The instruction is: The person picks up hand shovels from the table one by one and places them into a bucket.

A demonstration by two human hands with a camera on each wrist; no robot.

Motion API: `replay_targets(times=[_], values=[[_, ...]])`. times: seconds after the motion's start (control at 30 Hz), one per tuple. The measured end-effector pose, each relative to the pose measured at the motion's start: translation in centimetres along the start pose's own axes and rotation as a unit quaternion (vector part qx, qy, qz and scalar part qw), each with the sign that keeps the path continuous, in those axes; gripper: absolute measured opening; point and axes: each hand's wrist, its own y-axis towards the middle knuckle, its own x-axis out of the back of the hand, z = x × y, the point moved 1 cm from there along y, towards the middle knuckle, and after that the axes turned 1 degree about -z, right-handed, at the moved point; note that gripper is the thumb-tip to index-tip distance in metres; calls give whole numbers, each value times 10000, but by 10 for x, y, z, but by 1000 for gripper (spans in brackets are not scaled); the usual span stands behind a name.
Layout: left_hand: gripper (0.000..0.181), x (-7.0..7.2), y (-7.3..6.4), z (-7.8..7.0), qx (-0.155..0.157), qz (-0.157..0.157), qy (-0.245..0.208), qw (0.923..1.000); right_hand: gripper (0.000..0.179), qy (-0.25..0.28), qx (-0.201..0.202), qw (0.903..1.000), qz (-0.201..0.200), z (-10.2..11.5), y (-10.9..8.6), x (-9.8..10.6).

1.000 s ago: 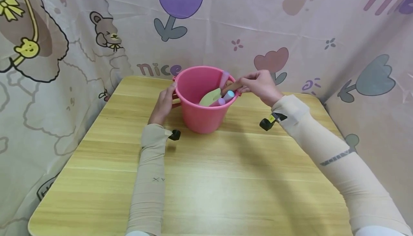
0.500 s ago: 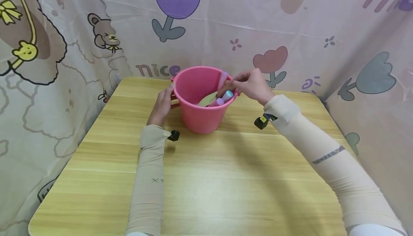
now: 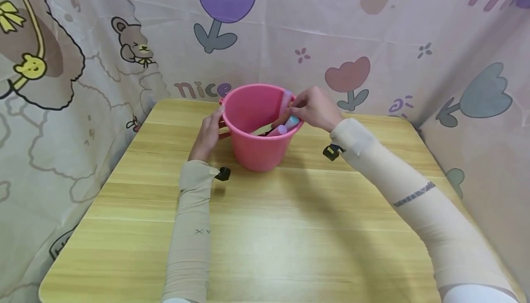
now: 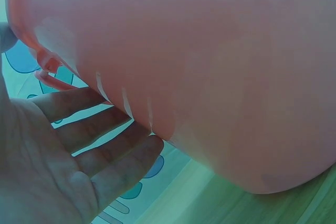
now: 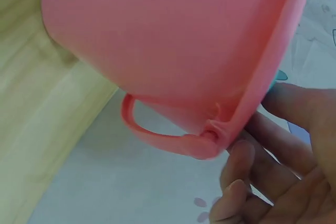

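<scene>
A pink bucket [image 3: 261, 153] stands upright on the wooden table. My left hand [image 3: 207, 135] rests on its left side, thumb at the rim and fingers fairly straight against the outer wall in the left wrist view. Over the right rim, my right hand [image 3: 316, 108] pinches a slim brown stick-like thing [image 3: 281, 119] that slants down into the bucket; its exact kind is unclear. Around it are a lilac cylinder [image 3: 285, 100], a blue-ended cylinder [image 3: 292, 122] and another lilac-ended one [image 3: 281, 129]. A pale green piece [image 3: 260, 131] is mostly hidden below.
The bucket's pink handle [image 5: 173, 141] hangs outside its wall in the right wrist view. The wooden table [image 3: 256, 234] extends toward me. A printed cloth curtain [image 3: 290, 27] hangs behind and at both sides.
My right hand has moved left and further over the bucket, carrying the brown stick-like thing inward and covering more of the pale green piece. My left hand stays in place at the bucket.
</scene>
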Motion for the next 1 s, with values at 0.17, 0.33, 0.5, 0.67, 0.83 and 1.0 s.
replay_targets(times=[0.17, 0.33, 0.5, 0.67, 0.83, 1.0], values=[[70, 1, 0, -2, -17, 2, 1, 10000, 21, -178, -77, 9989, 422, 4, 11, 3], [68, 1, 0, -3, -12, -29, 43, 10000, 19, -119, -106, 9971, 739, 6, 19, 0], [68, 0, 0, -2, 50, 16, 63, 10000, 18, -78, -306, 9958, 858, 5, 22, -7], [68, -3, 1, -1, 25, 66, 69, 10000, 19, 52, -410, 9964, 742, 0, 17, -9], [70, -4, -1, -2, 72, 42, 196, 9998, 24, 339, -225, 9983, 429, -8, 11, -10], [67, -3, -3, -5, 107, -10, 291, 9995, 25, 1222, -98, 9924, -81, -18, 1, -9]])
